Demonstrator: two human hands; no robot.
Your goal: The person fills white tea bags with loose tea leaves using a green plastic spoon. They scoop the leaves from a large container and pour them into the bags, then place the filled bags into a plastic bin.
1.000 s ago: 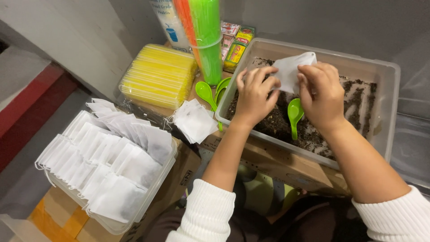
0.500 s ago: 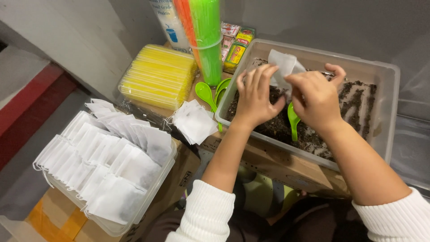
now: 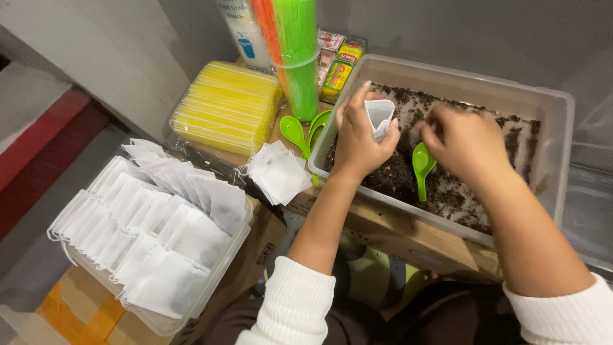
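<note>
My left hand (image 3: 359,137) holds a small white filter bag (image 3: 378,117) upright with its mouth held open, over a clear plastic bin (image 3: 554,137) of dark loose tea leaves (image 3: 399,179). My right hand (image 3: 465,144) hovers over the leaves just right of the bag, fingers curled downward, close to a green plastic spoon (image 3: 421,166) lying in the bin. Whether those fingers pinch any leaves is hidden.
A clear tub (image 3: 227,246) at the left is packed with several filled white bags. A loose pile of empty bags (image 3: 278,171) lies by the bin. Two more green spoons (image 3: 300,133), a yellow packet stack (image 3: 225,107) and stacked coloured cups (image 3: 295,51) stand behind.
Both hands held the white bag together over the bin earlier. Now my left hand alone holds it open, and my right hand has moved right and down toward the leaves and spoon.
</note>
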